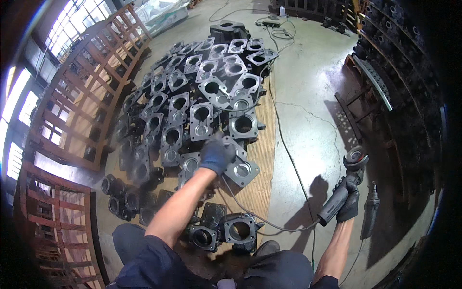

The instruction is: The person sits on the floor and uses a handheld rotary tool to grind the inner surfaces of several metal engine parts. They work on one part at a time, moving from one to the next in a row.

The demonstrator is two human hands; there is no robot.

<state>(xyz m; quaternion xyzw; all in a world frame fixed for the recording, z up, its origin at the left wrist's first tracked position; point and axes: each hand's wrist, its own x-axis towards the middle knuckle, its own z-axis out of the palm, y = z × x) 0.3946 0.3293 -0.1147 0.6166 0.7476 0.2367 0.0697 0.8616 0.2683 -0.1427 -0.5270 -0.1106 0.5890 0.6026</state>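
My right hand (pixel 349 204), in a dark glove, is wrapped round the body of an angle grinder (pixel 333 204). The grinder's round disc (pixel 355 156) points away from me, above the floor at the right. Leftward, my left hand (pixel 216 155) wears a blue glove and rests over the near part of a grey metal casting (pixel 243 169) with a flat machined flange. Blur hides how its fingers lie. Many similar castings (pixel 201 120) with round bores stand close together beyond and left of it. Two more castings (pixel 239 230) sit nearest my legs.
A power cord (pixel 269 225) runs from the grinder across the castings. Another slim tool (pixel 370 212) lies on the floor at right. Brown slatted racks (pixel 72 96) line the left side; dark shelving (pixel 399 58) stands right. Cardboard (pixel 265 178) lies beneath the castings.
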